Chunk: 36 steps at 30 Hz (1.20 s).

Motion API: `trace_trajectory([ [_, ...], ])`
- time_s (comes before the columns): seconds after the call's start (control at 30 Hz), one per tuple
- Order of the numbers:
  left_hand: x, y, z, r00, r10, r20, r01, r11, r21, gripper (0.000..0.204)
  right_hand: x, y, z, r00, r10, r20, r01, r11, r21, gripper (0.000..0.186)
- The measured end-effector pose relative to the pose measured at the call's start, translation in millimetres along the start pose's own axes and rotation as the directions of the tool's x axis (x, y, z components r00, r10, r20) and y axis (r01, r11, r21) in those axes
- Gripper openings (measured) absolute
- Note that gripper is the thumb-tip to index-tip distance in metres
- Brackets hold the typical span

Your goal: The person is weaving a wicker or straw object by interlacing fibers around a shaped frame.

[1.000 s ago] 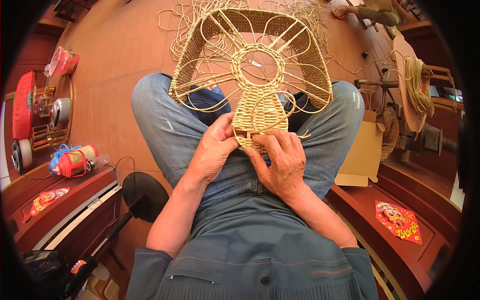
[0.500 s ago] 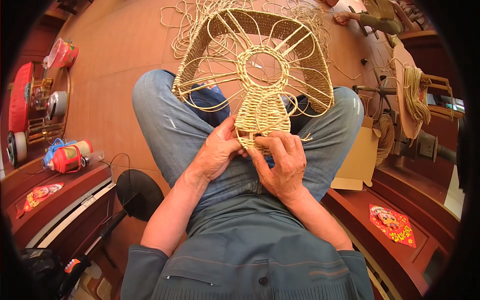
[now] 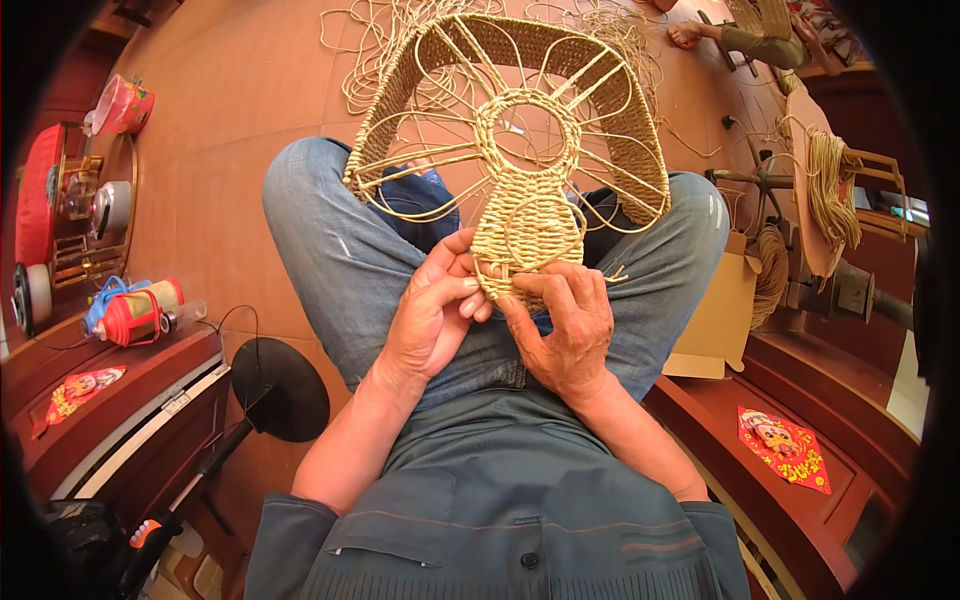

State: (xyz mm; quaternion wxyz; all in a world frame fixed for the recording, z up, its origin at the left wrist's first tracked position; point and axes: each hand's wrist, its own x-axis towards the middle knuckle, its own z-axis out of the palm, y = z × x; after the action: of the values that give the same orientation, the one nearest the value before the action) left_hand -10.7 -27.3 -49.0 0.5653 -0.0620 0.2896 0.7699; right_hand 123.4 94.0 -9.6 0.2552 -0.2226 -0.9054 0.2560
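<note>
A pale tan woven piece (image 3: 528, 218) spans my knees, with a curved woven band (image 3: 630, 125), radiating cords and a central ring (image 3: 527, 94) above a narrow woven panel. My left hand (image 3: 427, 315) grips the panel's lower left edge with bent fingers, its thumb on the weave. My right hand (image 3: 563, 330) is closed on the lower part of the panel, fingers over the weave and thumb near the bottom edge. Loose cord loops cross the panel, and short ends stick out at its right.
Tangled cord (image 3: 380, 40) lies on the tiled floor ahead. At right are a cord coil (image 3: 830, 185), a cardboard box (image 3: 705, 330) and a chair base. Another person's bare foot (image 3: 685, 35) shows top right. A red flask (image 3: 135, 318), bucket (image 3: 128, 105) and black disc (image 3: 280, 390) are at left.
My left hand's fingers have shifted at the panel's lower left, now more curled below the thumb. The woven piece has moved slightly right. My right hand stays on the panel.
</note>
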Motion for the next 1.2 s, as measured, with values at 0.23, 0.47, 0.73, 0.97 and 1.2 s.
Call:
trace_trajectory([
  [0.23,3,5,4,0.994,-0.089,0.066,0.103,0.965,-0.243,0.052,-1,2,2,1.0,0.001,-0.012,-0.001,1.0,0.01,0.025],
  [0.47,1,-1,21,0.993,0.04,-0.111,-0.016,0.978,0.209,0.061,-5,8,4,0.999,0.014,-0.044,-0.011,0.998,0.063,0.028],
  [0.73,2,4,15,0.997,-0.077,-0.027,0.076,0.996,-0.05,0.051,-9,14,5,0.998,0.005,-0.059,0.0,0.997,0.075,0.029],
  [0.97,-13,0,28,0.936,0.309,-0.165,-0.143,0.767,0.626,0.038,-12,17,6,0.998,0.044,-0.047,-0.039,0.995,0.096,0.03],
  [1.2,-24,19,31,0.872,0.433,-0.23,-0.274,0.82,0.503,0.02,-10,13,3,0.998,0.045,-0.051,-0.043,0.998,0.042,0.033],
])
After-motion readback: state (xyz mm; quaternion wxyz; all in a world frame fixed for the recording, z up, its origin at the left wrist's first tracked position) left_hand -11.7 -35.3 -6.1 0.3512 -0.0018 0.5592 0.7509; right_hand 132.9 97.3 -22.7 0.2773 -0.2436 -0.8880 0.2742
